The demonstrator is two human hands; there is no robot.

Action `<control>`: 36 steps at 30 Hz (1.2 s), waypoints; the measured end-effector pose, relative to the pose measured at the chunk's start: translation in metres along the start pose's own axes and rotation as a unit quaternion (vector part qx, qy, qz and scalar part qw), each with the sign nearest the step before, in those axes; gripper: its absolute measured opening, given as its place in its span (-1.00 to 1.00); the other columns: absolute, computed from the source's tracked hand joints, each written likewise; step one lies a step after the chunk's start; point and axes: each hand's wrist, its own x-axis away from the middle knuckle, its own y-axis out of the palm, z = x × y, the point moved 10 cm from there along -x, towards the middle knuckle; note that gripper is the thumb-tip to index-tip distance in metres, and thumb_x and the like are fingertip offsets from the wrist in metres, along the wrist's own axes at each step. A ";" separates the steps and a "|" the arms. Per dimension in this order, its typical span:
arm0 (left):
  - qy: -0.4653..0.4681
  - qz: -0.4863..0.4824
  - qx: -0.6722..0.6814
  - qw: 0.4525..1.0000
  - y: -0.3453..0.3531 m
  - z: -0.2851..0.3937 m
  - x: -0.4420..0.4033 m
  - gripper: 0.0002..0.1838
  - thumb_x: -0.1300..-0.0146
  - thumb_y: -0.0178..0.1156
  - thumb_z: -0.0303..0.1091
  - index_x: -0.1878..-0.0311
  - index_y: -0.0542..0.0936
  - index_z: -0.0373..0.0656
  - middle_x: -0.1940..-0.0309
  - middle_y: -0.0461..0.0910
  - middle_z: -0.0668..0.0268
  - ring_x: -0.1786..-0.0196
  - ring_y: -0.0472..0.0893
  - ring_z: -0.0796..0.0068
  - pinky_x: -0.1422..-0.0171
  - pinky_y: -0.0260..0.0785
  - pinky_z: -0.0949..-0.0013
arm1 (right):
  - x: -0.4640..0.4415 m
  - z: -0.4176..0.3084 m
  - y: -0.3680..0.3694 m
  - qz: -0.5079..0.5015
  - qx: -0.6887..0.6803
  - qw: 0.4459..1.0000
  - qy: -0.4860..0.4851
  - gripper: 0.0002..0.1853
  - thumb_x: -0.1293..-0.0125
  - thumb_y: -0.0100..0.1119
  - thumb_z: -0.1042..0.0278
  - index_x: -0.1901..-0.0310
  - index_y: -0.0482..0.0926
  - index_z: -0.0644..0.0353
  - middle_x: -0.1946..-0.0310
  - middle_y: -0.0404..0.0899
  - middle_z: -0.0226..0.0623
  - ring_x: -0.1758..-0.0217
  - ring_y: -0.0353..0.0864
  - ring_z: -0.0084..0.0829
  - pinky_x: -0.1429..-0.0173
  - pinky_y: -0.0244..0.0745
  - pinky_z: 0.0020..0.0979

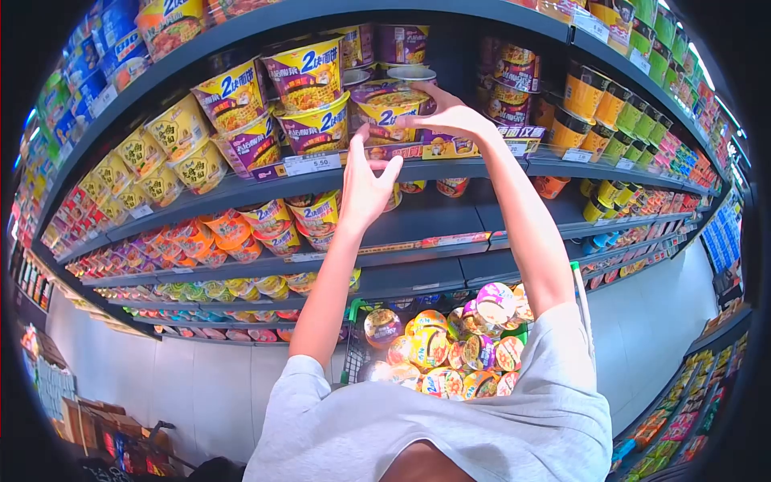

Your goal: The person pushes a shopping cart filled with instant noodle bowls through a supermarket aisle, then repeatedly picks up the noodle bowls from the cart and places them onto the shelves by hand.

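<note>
A purple-and-yellow instant noodle cup [384, 100] stands on the upper shelf, near the middle of the view. At its right side is my right hand [450, 120], fingers curved and apart. The thumb passes in front of the cup; whether it touches cannot be told. My left hand [368, 189] is lower, before the shelf edge, its fingers and thumb spread with nothing between them. Left of the cup, similar noodle cups [313, 124] are stacked two high. Behind it, more cups [403, 44] stand deeper on the shelf.
Below my arms a shopping cart [350, 341] holds a heap of noodle cups [430, 347]. Price tags [313, 165] line the shelf edge. Yellow cups [181, 132] stand left, orange and green cups [585, 92] right. Cardboard boxes [100, 426] sit at the lower left, on the floor [217, 386].
</note>
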 end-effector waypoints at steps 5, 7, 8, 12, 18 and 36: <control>-0.015 0.030 0.043 0.998 0.000 0.000 0.047 -0.29 -0.28 0.30 -0.41 -0.44 0.19 -0.23 -0.06 0.51 0.16 0.22 0.57 0.62 0.20 0.45 0.54 | 0.043 -0.037 -0.021 0.194 0.101 0.968 -0.124 -0.05 0.01 0.51 -0.18 -0.32 0.39 0.27 -0.26 0.40 0.06 -0.34 0.44 -0.13 -0.41 0.34 -0.21; -0.009 0.039 0.054 0.998 -0.003 -0.011 0.080 -0.42 -0.30 0.26 -0.48 -0.35 0.30 -0.21 0.31 0.56 0.38 0.32 0.49 0.72 0.24 0.37 0.58 | 0.084 -0.058 -0.031 0.317 0.123 0.916 -0.214 -0.23 -0.04 0.52 -0.02 -0.20 0.45 0.27 -0.18 0.45 0.02 -0.24 0.50 -0.08 -0.31 0.41 -0.21; -0.024 0.012 0.031 0.999 -0.002 -0.021 0.101 -0.45 -0.30 0.25 -0.50 -0.33 0.33 -0.19 0.23 0.55 0.36 0.32 0.48 0.72 0.22 0.38 0.57 | 0.113 -0.065 -0.032 0.375 0.134 0.881 -0.254 -0.33 -0.07 0.52 0.06 -0.13 0.49 0.27 -0.15 0.48 0.00 -0.19 0.53 -0.06 -0.26 0.45 -0.21; -0.217 -0.145 0.085 0.962 0.006 -0.149 0.239 -0.55 -0.32 0.27 -0.43 -0.25 0.42 -0.20 -0.03 0.53 0.35 0.18 0.52 0.68 0.06 0.42 0.53 | 0.228 -0.020 0.026 0.385 0.024 0.895 -0.225 -0.63 -0.08 0.42 0.54 0.06 0.53 0.28 0.04 0.58 -0.07 -0.06 0.58 -0.11 -0.15 0.49 -0.24; -0.368 -0.104 -0.112 0.917 -0.084 -0.274 0.488 -0.50 -0.16 0.42 -0.32 -0.13 0.51 -0.24 0.05 0.65 0.16 0.11 0.66 0.40 0.02 0.53 0.35 | 0.473 0.169 0.243 0.161 -0.057 0.945 0.278 -0.81 -0.26 0.34 0.33 0.25 0.57 0.26 0.48 0.55 -0.27 0.37 0.59 -0.39 0.24 0.49 -0.35; -0.122 -0.413 -0.110 0.896 0.144 -0.140 0.346 -0.52 -0.25 0.28 -0.22 -0.17 0.46 -0.21 -0.06 0.52 0.01 -0.12 0.55 -0.06 -0.17 0.42 0.05 | 0.461 0.132 0.287 0.074 -0.176 0.949 0.251 -0.75 -0.20 0.35 0.38 0.12 0.59 0.25 0.25 0.63 -0.19 0.34 0.65 -0.28 0.21 0.55 -0.34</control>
